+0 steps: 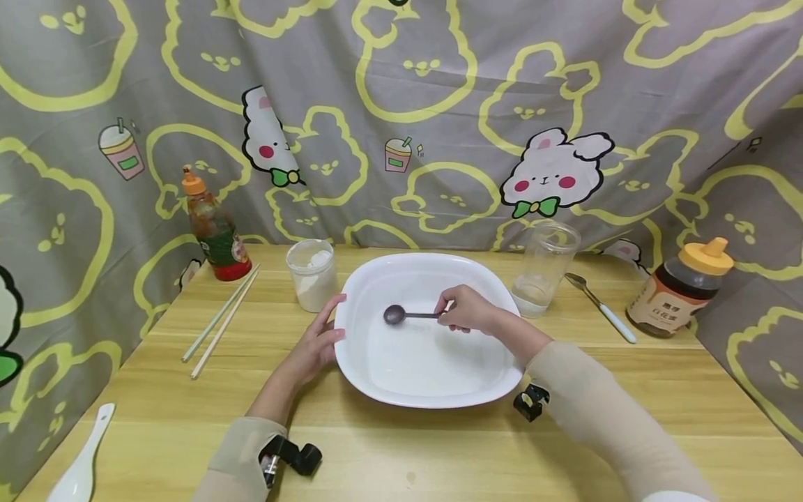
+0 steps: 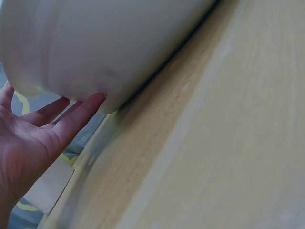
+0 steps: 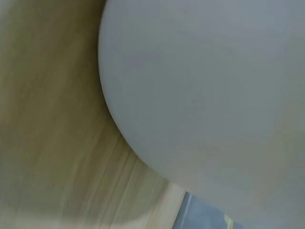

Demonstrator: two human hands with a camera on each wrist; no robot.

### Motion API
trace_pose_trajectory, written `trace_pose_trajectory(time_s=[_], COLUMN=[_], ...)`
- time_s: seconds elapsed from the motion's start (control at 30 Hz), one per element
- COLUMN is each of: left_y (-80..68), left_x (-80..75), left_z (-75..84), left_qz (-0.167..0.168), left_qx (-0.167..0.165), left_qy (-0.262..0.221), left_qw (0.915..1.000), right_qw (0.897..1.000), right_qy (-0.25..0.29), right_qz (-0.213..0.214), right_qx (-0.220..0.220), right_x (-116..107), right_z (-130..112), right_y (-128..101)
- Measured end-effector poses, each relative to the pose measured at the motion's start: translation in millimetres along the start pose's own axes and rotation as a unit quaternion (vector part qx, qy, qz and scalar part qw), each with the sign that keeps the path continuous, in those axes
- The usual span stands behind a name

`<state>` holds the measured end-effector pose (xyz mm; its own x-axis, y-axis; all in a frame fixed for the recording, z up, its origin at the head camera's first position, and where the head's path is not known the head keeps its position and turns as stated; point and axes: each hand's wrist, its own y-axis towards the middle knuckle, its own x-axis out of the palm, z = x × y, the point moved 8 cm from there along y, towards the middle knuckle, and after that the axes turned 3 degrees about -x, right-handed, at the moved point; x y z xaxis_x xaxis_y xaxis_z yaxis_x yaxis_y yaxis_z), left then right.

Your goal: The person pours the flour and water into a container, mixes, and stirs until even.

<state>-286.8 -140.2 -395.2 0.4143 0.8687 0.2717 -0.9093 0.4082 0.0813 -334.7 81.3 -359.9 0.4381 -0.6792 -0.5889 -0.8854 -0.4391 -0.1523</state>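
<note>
Dark spoon [image 1: 408, 315] in right hand [image 1: 467, 310]

Your left hand [image 1: 314, 348] lies flat, fingers straight; your right hand [image 1: 467, 310] is curled in a pinch, forearm angled inward.

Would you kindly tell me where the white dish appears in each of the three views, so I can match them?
Head: white dish sits centre on the wooden table, left hand at its left rim.
Left wrist: its outer wall fills the upper left.
Right wrist: its wall fills the right.
Shared landmark: the wooden table.
</note>
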Motion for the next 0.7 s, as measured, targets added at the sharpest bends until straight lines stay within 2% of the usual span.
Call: trace_pose_trajectory(time_s=[0.23, 0.33, 0.43, 0.57, 0.7], left_y=[0.8, 1.0, 1.2, 0.7, 0.7], left_x=[2.1, 2.1, 2.2, 1.5, -0.7], left_z=[-0.9, -1.1, -0.3, 0.1, -1.1], left_qz=[-0.002, 0.002, -0.012, -0.017, 0.003], left_qx=[-0.003, -0.005, 0.011, 0.018, -0.002], left_qy=[0.001, 0.001, 0.009, 0.016, 0.012], left_qw=[1.0000, 1.0000, 0.9998, 0.9996, 0.9999], right_qw=[0.996, 0.992, 0.988, 0.985, 0.979], right_qy=[-0.027, -0.039, -0.057, -0.116, -0.186], right_qz=[-0.085, -0.117, -0.136, -0.118, -0.059], right_qx=[-0.002, -0.019, -0.039, -0.056, -0.052], right_x=[13.1, 11.5, 3.7, -17.4, -43.2], right_z=[-7.3, -7.4, -7.0, -9.2, -10.0], right_y=[-22.2, -35.9, -49.8, -62.5, -63.8])
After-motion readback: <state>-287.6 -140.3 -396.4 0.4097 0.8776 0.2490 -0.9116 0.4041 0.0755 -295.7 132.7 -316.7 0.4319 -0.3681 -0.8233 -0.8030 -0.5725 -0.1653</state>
